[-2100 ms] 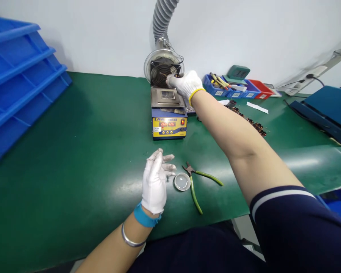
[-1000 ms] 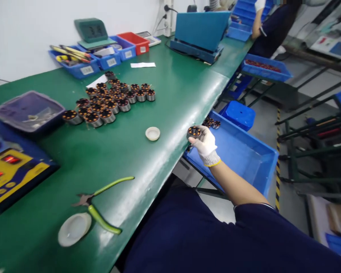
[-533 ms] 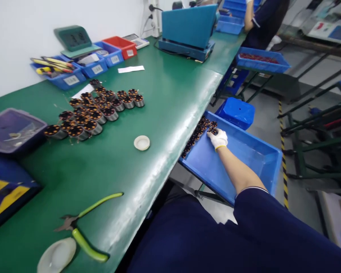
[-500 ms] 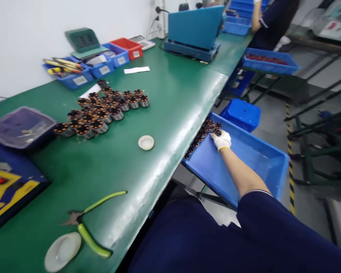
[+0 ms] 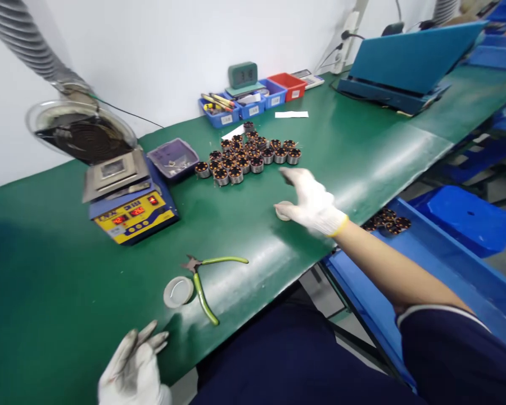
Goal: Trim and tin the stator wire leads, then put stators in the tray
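Note:
My right hand [image 5: 314, 205], in a white glove, reaches over the green table with thumb and fingers apart and nothing between them. Its thumb overlaps a small pale dish [image 5: 283, 211]. Just beyond the fingers stands a cluster of round metal motor parts [image 5: 244, 154] with black and copper tops. My left hand [image 5: 137, 368], gloved too, is at the bottom left, palm partly up, fingers spread and holding nothing. Near it are a second pale dish [image 5: 178, 292] and green-handled cutters [image 5: 200, 275], lying with handles apart.
A blue and yellow heating unit [image 5: 132, 216] stands at the left beside a purple tray [image 5: 174, 158]. Small bins [image 5: 253, 106] line the wall. A teal case [image 5: 409, 67] is at the back right. Below the table edge, a blue crate [image 5: 447, 264] holds more motor parts.
My right hand has left the crate and its motor parts and is now over the table, open. My left hand has come into view. The view has swung left.

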`<state>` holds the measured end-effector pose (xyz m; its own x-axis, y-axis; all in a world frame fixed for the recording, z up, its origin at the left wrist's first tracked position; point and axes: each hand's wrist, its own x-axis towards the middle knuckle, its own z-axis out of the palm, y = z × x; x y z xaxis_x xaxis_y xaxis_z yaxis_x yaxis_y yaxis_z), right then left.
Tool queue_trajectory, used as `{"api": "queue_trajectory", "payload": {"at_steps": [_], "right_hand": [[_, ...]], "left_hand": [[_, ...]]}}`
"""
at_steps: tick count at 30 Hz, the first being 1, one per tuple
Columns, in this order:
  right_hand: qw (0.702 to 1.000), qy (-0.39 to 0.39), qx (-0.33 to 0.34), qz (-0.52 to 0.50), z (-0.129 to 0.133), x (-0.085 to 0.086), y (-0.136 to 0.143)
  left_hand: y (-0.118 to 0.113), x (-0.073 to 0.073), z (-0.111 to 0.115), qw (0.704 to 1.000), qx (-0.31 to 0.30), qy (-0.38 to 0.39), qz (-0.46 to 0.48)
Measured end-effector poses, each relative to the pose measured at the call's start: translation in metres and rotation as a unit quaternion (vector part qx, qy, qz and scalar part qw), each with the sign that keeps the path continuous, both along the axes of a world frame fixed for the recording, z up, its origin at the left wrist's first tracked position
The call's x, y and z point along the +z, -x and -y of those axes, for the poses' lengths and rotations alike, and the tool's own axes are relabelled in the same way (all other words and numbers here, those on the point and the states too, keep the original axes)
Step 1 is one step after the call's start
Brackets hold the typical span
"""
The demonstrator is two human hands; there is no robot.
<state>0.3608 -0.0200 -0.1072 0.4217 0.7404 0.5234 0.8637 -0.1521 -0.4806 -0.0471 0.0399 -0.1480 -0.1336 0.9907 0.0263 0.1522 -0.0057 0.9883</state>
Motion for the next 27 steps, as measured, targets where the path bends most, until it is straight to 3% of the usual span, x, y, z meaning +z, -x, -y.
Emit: {"api": "queue_trajectory", "payload": {"at_steps": [2, 5, 7, 9, 11, 14, 16, 18, 20, 21, 23, 24, 27], "right_hand": [[0.989, 0.095, 0.061, 0.096, -0.061, 0.018, 0.010], [0.957, 0.225, 0.037, 0.182, -0.131, 0.027, 0.016], [0.948, 0.256, 0.012, 0.189, -0.156, 0.024, 0.015], [0.949, 0.256, 0.004, 0.186, -0.164, 0.021, 0.014], [0.950, 0.248, 0.005, 0.189, -0.155, 0.021, 0.016], [0.955, 0.225, 0.036, 0.189, -0.121, 0.024, 0.036], [0.965, 0.172, 0.118, 0.160, -0.091, 0.027, 0.062], [0.956, 0.094, 0.253, 0.115, -0.063, 0.029, 0.094], [0.928, 0.028, 0.358, 0.102, -0.044, 0.030, 0.128], [0.915, 0.003, 0.390, 0.104, -0.038, 0.030, 0.144], [0.909, -0.034, 0.406, 0.095, -0.032, 0.029, 0.171], [0.915, -0.054, 0.392, 0.077, -0.032, 0.027, 0.181], [0.947, -0.113, 0.300, -0.003, -0.034, 0.019, 0.201]], "left_hand": [[-0.005, 0.003, 0.006, 1.000, 0.007, -0.018, 0.021], [-0.007, 0.001, 0.013, 0.998, -0.002, -0.034, 0.045], [-0.007, -0.003, 0.017, 0.997, -0.009, -0.047, 0.057], [-0.006, -0.007, 0.019, 0.996, -0.017, -0.060, 0.061], [-0.003, -0.008, 0.020, 0.995, -0.026, -0.066, 0.063], [0.002, -0.002, 0.015, 0.995, -0.027, -0.058, 0.077], [0.003, 0.010, 0.007, 0.994, -0.027, -0.055, 0.091], [-0.002, 0.028, -0.005, 0.991, -0.065, -0.030, 0.109], [-0.015, 0.046, -0.018, 0.971, -0.168, 0.070, 0.153], [-0.023, 0.053, -0.025, 0.945, -0.227, 0.145, 0.185], [-0.039, 0.061, -0.036, 0.892, -0.315, 0.226, 0.234], [-0.046, 0.063, -0.040, 0.880, -0.324, 0.235, 0.253], [-0.056, 0.058, -0.046, 0.896, -0.275, 0.207, 0.279]]}}
